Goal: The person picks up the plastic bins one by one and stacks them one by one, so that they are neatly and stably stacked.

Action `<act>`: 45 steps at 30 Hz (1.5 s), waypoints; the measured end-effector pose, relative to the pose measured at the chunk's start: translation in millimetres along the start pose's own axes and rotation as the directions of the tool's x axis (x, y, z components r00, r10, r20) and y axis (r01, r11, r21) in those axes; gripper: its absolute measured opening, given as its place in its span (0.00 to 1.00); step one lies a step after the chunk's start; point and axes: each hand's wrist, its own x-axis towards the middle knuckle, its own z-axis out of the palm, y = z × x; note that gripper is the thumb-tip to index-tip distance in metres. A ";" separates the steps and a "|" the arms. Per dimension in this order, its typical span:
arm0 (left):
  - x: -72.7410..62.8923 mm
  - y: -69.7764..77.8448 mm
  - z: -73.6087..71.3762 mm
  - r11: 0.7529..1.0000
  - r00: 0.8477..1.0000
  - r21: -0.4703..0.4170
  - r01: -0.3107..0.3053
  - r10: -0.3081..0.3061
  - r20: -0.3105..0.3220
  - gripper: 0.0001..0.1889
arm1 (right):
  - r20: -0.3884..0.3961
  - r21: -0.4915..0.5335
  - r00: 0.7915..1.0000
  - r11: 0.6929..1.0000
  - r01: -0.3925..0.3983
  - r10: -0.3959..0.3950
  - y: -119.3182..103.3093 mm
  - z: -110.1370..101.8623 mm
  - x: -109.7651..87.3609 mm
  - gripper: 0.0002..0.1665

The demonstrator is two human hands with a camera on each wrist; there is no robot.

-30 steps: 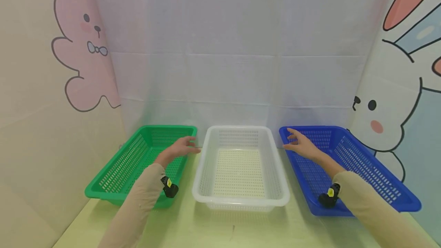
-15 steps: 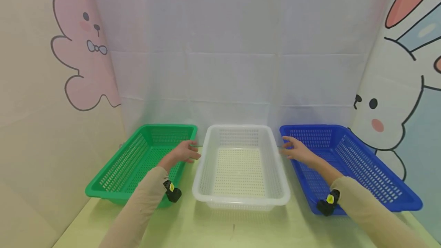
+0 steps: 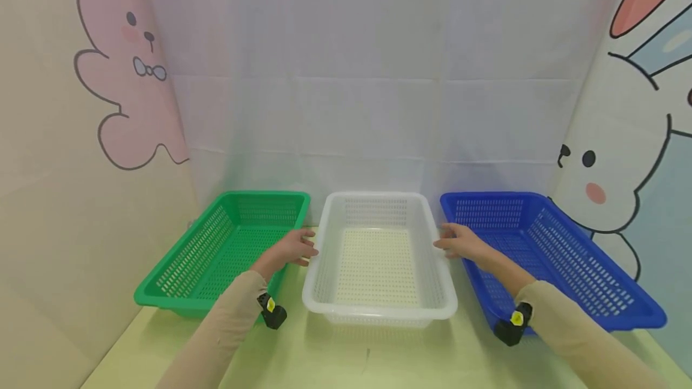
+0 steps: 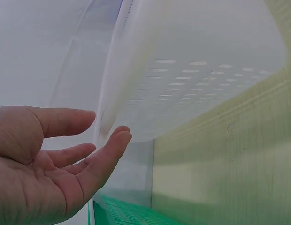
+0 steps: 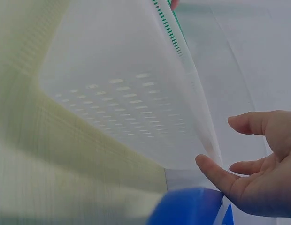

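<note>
A white plastic basket (image 3: 379, 312) with slotted walls stands in the middle of the table, with nothing inside it. My left hand (image 3: 292, 249) is at its left rim, thumb and fingers spread apart; in the left wrist view the fingertips (image 4: 118, 136) reach the rim, and I cannot tell whether they touch. On the other side, my right hand (image 3: 462, 244) is at the right rim. The right wrist view shows its thumb (image 5: 244, 123) and fingers parted, with a fingertip close below the rim edge. Neither hand grips the basket.
A green basket (image 3: 178, 303) stands to the left, under my left forearm. To the right is a blue basket (image 3: 629, 322), beneath my right forearm. Behind them hangs a pale cloth (image 3: 346, 119). The pale yellow table (image 3: 335, 359) shows in front.
Both hands have come down and inward, from above the green and blue baskets to the two side rims of the white basket. The baskets stay in place; the view has tilted slightly.
</note>
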 end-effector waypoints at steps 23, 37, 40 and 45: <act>-5.7 -8.8 5.3 0.998 1.000 -0.055 0.004 -0.004 -0.001 0.28 | -0.022 0.025 0.999 0.999 -0.047 0.048 -2.7 16.7 -5.4 0.37; -2.7 -11.7 7.1 0.999 1.000 -0.048 -0.009 0.008 -0.007 0.29 | -0.023 0.061 0.997 0.995 -0.073 0.074 -2.0 16.1 -6.6 0.37; -3.4 -11.2 6.5 0.998 1.000 -0.063 0.001 -0.002 -0.012 0.29 | -0.025 0.078 0.996 0.994 -0.081 0.083 -1.7 16.7 -5.8 0.37; -3.0 -11.5 4.0 0.996 1.000 -0.086 0.014 -0.014 -0.004 0.29 | -0.030 0.084 0.995 0.992 -0.095 0.098 -2.5 16.5 -4.8 0.38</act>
